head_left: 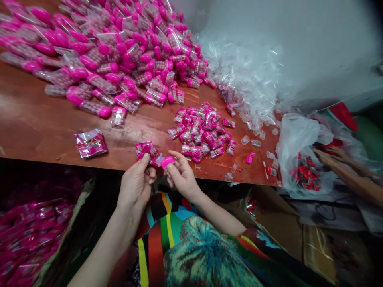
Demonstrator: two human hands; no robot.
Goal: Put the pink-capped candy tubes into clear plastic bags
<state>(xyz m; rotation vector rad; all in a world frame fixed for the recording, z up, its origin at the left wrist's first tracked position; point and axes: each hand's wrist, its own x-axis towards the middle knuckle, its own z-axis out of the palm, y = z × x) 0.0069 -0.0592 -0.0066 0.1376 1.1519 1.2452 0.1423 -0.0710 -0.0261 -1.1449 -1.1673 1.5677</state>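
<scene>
My left hand [138, 181] pinches a pink printed wrapper [146, 148] between thumb and fingers, just over the table's front edge. Close beside it, my right hand [183, 177] grips a small clear container with a bright pink cap [167, 162]. The container's clear end meets the wrapper's right side; whether it is inside the wrapper I cannot tell. A flat pink packet [91, 143] lies to the left of my hands. Beyond my right hand is a heap of small pink wrapped packets [206, 129].
Pink-capped containers of small balls [125, 52] are piled at the back left, clear empty containers [248, 75] at the back right. A plastic bag [295, 139] holds red-capped pieces beside another person's hands [335, 157]. Pink packets [32, 235] fill a box below left.
</scene>
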